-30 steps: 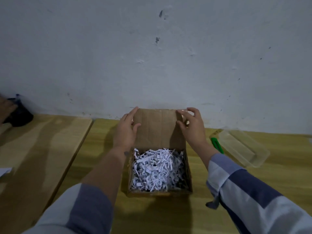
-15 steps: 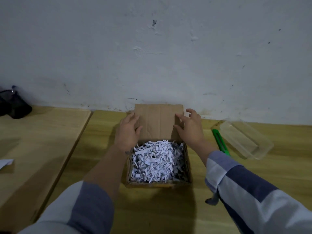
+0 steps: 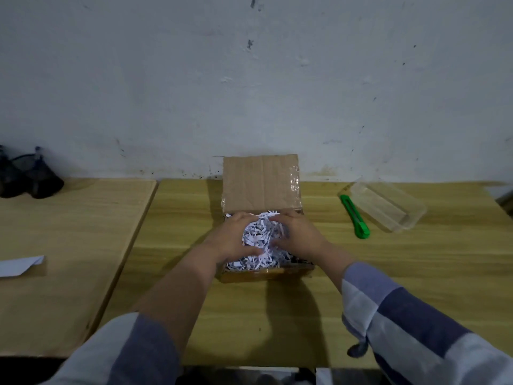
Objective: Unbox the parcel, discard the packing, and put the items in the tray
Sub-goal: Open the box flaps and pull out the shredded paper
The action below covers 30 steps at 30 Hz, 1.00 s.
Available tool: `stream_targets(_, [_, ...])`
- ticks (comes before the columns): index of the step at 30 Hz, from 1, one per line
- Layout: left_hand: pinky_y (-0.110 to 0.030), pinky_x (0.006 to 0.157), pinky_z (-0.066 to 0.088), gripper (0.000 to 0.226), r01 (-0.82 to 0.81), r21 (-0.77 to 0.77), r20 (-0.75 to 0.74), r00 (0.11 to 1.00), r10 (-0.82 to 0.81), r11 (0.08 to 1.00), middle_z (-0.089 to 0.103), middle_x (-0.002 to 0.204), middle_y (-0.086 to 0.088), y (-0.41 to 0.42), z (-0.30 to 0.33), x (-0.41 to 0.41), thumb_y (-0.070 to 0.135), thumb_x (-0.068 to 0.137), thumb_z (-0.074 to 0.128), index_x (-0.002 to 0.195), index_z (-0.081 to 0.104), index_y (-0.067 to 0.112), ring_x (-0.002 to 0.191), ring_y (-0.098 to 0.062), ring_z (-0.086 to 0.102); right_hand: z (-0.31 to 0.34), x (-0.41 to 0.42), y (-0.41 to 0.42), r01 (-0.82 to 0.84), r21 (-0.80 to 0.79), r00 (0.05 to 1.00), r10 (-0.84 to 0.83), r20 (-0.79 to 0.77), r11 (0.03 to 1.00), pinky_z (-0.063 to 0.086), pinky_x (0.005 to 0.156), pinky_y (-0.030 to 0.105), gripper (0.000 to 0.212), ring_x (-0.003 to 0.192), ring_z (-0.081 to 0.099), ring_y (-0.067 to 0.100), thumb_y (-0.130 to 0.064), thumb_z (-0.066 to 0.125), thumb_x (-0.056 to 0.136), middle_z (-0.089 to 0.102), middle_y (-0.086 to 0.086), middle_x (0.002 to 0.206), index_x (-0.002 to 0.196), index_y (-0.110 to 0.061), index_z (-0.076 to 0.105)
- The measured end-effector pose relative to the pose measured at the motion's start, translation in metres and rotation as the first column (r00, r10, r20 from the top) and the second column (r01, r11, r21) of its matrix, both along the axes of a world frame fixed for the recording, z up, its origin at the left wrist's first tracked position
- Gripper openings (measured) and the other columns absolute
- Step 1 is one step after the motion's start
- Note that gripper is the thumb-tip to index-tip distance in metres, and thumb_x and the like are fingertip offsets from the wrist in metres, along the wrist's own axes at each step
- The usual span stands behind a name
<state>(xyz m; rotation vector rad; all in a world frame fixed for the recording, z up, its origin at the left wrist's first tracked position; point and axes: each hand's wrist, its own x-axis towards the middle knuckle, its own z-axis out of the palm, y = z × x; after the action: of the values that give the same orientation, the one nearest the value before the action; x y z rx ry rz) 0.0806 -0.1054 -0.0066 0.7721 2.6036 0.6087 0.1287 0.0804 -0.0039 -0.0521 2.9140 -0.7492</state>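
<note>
Together, left hand (image 3: 231,237) and right hand (image 3: 298,236) grip shredded paper (image 3: 259,237).

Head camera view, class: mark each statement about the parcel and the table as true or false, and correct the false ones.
1. Both hands are in the shredded paper inside the cardboard box. True: the left hand and right hand gather it.
2. The box's lid is closed. False: the flap stands open against the wall.
3. The green utility knife lies inside the clear tray. False: it lies on the table beside the tray.
4. The tray sits to the right of the box. True.
5. An unpacked item is visible in the tray. False: the tray shows nothing inside.
</note>
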Motion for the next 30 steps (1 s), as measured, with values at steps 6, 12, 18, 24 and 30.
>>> stream_targets(6, [-0.039,0.106,0.04,0.115,0.068,-0.213,0.077,0.996,-0.053,0.975,0.015,0.156,0.004,0.008,-0.004,-0.007,0.035,0.064,0.086,0.151,0.012,0.027,0.135,-0.024,0.037,-0.006,-0.011,0.0,-0.039,0.056,0.948,0.019,0.318,0.998,0.031,0.111,0.039,0.113,0.14,0.027,0.033,-0.039,0.08,0.067,0.017,0.013,0.156,0.15,-0.023,0.005])
stream_targets(12, [-0.037,0.098,0.044,0.103,0.005,-0.22,0.032,0.999,0.002,0.976,0.02,0.152,-0.006,0.022,-0.014,-0.003,0.022,0.069,0.083,0.15,0.018,0.021,0.124,-0.033,0.047,-0.013,-0.019,-0.004,-0.085,0.073,0.941,0.056,0.335,0.994,0.044,0.1,0.04,0.11,0.122,0.048,0.036,-0.032,0.083,0.065,0.044,0.018,0.138,0.147,-0.022,0.01])
stream_targets(18, [-0.033,0.098,0.042,0.091,-0.095,-0.121,0.018,0.995,0.098,0.988,0.03,0.149,-0.006,0.022,-0.025,0.001,0.012,0.074,0.077,0.148,0.025,0.024,0.123,-0.03,0.049,-0.018,-0.013,-0.004,-0.022,-0.052,0.958,0.036,0.283,0.998,0.042,0.099,0.036,0.103,0.123,0.049,0.03,-0.03,0.081,0.066,0.046,0.008,0.139,0.145,-0.023,0.015])
stream_targets(24, [-0.037,0.103,0.041,0.079,-0.165,-0.09,0.003,0.986,0.166,0.982,0.036,0.146,-0.009,0.026,-0.025,0.007,0.006,0.079,0.07,0.146,0.032,0.021,0.124,-0.031,0.048,-0.018,-0.003,-0.01,0.087,-0.137,0.967,-0.05,0.248,0.987,0.045,0.098,0.035,0.1,0.119,0.054,0.025,-0.032,0.082,0.063,0.052,0.001,0.135,0.141,-0.028,0.02])
stream_targets(30, [-0.038,0.101,0.043,0.066,-0.226,0.072,-0.04,0.972,0.229,0.971,0.048,0.137,-0.008,0.026,0.0,0.013,0.001,0.08,0.066,0.138,0.045,0.024,0.12,-0.029,0.051,0.012,0.002,-0.019,0.113,-0.222,0.986,-0.082,0.143,0.969,0.048,0.094,0.038,0.091,0.114,0.057,0.024,-0.03,0.081,0.061,0.057,0.0,0.127,0.135,-0.027,0.028])
